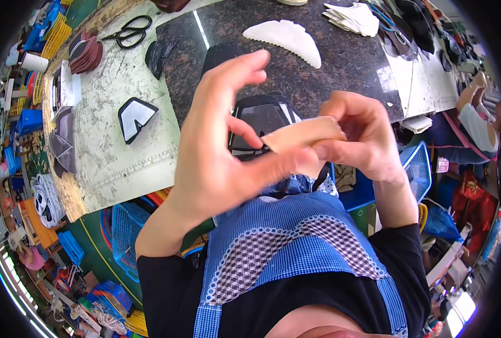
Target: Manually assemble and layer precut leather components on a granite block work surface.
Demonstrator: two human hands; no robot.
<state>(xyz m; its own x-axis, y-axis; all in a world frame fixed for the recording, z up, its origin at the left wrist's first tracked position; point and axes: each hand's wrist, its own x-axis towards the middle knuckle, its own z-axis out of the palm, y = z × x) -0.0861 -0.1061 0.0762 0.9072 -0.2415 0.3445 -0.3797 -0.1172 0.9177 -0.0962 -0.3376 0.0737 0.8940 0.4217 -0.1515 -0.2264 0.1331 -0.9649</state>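
Observation:
A thin tan strip [306, 134], leather-like, is held up in front of my apron, above the edge of the table. My right hand [363, 138] pinches its right end between thumb and curled fingers. My left hand [216, 141], slightly blurred, has its thumb across the lower side of the strip and a bent finger at its left end. Its upper fingers stretch out, apart from the strip. Beneath the hands, a dark, black-edged shaped piece [256, 115] lies on the dark stone slab [185, 84], partly hidden.
A black-edged white piece [136, 117] lies left on the worn white tabletop [107, 146]. Black scissors [131, 32], maroon pieces [86, 55] and a zigzag-edged white piece [284, 38] lie farther off. Blue baskets [127, 239] stand below the table; another person [478, 121] sits at right.

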